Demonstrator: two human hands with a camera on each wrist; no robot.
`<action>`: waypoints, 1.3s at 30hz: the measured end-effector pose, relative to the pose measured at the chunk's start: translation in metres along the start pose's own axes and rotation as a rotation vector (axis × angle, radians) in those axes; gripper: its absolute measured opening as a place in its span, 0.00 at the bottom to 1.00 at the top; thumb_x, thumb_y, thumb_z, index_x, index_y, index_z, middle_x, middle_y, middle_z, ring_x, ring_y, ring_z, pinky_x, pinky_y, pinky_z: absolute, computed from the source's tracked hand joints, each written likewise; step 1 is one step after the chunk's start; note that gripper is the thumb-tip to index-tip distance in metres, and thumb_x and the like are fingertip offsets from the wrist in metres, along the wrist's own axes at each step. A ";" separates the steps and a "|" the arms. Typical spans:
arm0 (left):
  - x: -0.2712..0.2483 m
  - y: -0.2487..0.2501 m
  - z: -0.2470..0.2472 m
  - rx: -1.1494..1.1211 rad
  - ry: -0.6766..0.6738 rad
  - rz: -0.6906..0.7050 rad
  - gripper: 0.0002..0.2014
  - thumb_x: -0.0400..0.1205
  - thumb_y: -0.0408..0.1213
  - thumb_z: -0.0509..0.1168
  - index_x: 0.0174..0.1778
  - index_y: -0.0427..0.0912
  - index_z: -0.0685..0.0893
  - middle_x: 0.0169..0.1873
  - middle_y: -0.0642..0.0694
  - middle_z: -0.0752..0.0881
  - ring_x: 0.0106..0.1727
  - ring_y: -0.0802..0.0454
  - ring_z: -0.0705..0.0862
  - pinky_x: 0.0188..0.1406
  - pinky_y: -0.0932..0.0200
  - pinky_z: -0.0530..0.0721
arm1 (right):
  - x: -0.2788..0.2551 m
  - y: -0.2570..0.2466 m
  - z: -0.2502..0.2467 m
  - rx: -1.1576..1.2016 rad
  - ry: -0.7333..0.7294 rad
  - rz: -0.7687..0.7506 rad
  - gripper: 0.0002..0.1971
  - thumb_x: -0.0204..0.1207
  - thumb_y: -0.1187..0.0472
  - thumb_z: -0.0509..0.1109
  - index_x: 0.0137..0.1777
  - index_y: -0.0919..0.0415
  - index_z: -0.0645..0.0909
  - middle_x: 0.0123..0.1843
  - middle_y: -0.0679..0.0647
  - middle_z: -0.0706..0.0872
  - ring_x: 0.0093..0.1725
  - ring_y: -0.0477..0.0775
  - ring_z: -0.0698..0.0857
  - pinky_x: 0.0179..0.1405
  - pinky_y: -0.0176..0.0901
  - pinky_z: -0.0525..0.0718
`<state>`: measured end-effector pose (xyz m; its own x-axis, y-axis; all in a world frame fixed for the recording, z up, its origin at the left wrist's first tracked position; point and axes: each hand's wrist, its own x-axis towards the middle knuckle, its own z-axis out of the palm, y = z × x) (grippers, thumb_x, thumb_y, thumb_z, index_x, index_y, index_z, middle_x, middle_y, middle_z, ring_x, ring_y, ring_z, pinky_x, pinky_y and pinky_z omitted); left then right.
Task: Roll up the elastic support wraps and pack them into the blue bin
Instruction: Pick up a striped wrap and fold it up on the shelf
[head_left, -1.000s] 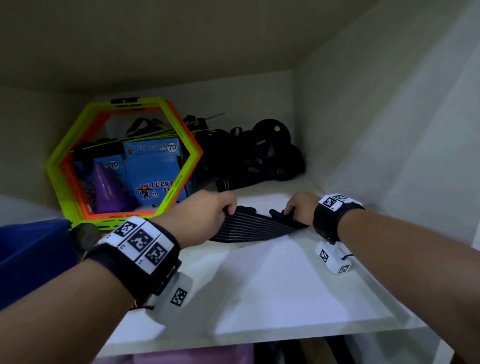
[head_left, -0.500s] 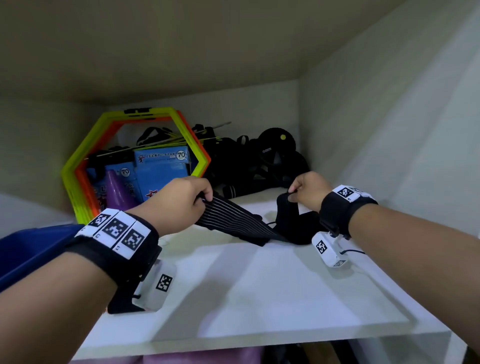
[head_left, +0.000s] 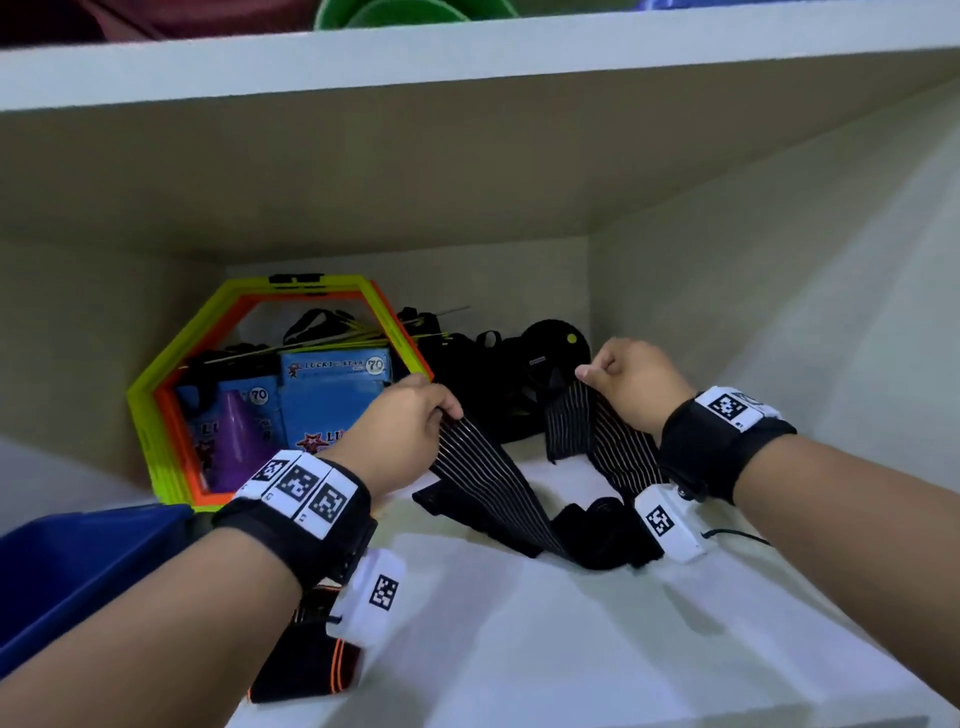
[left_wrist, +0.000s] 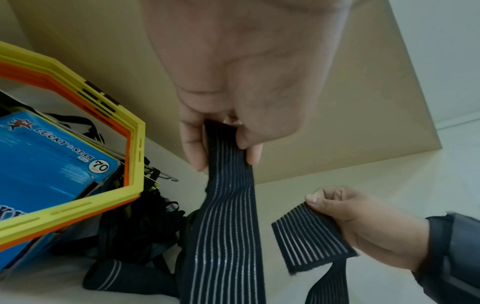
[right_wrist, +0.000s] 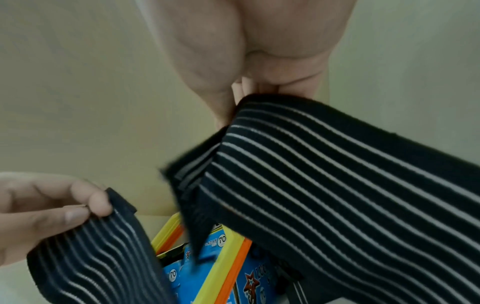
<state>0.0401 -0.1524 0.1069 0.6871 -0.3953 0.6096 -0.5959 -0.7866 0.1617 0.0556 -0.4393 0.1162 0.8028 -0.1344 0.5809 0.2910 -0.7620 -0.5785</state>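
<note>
A black elastic wrap with thin white stripes (head_left: 488, 478) is stretched between both hands above the white shelf (head_left: 571, 649). My left hand (head_left: 447, 413) grips one end (left_wrist: 226, 205) with curled fingers. My right hand (head_left: 592, 371) pinches the other end (left_wrist: 311, 236), which hangs folded over the fingers (right_wrist: 337, 174). The middle of the wrap sags onto the shelf beside a black bundle (head_left: 602, 530). Another black wrap with an orange edge (head_left: 306, 670) lies under my left forearm. The blue bin (head_left: 78, 571) stands at the left edge.
Yellow and orange hexagon rings (head_left: 156, 405) lean at the back left, framing blue boxes (head_left: 332, 395) and a purple cone (head_left: 236, 441). Black straps and gear (head_left: 519, 374) fill the back corner. The side wall (head_left: 779, 338) is close on the right, an upper shelf board (head_left: 467, 57) overhead.
Both hands have lifted the wrap's ends off the shelf and drawn them apart; the right hand rose most. The view has tilted up, showing the shelf above.
</note>
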 end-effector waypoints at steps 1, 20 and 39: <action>0.000 0.001 -0.001 -0.020 0.008 0.007 0.10 0.86 0.29 0.63 0.55 0.45 0.89 0.50 0.49 0.81 0.50 0.53 0.81 0.50 0.60 0.80 | -0.004 -0.003 0.001 0.014 0.000 0.010 0.12 0.79 0.51 0.73 0.42 0.60 0.81 0.40 0.57 0.87 0.39 0.56 0.84 0.37 0.44 0.77; -0.005 0.029 0.009 -0.143 -0.049 0.150 0.33 0.65 0.70 0.76 0.60 0.52 0.87 0.51 0.59 0.77 0.50 0.63 0.78 0.46 0.69 0.73 | -0.052 -0.048 0.021 0.224 0.152 0.087 0.08 0.78 0.58 0.75 0.38 0.54 0.81 0.32 0.50 0.84 0.32 0.47 0.81 0.31 0.38 0.75; 0.038 0.036 0.005 -0.292 0.076 0.224 0.04 0.80 0.33 0.70 0.49 0.42 0.89 0.45 0.52 0.81 0.48 0.56 0.81 0.49 0.64 0.78 | -0.058 -0.035 0.018 0.278 0.066 -0.186 0.19 0.73 0.77 0.72 0.37 0.47 0.86 0.41 0.48 0.89 0.37 0.40 0.84 0.44 0.36 0.81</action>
<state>0.0462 -0.1979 0.1321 0.4997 -0.4973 0.7092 -0.8290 -0.5119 0.2252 0.0083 -0.3940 0.0926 0.6897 -0.0570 0.7218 0.5675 -0.5766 -0.5878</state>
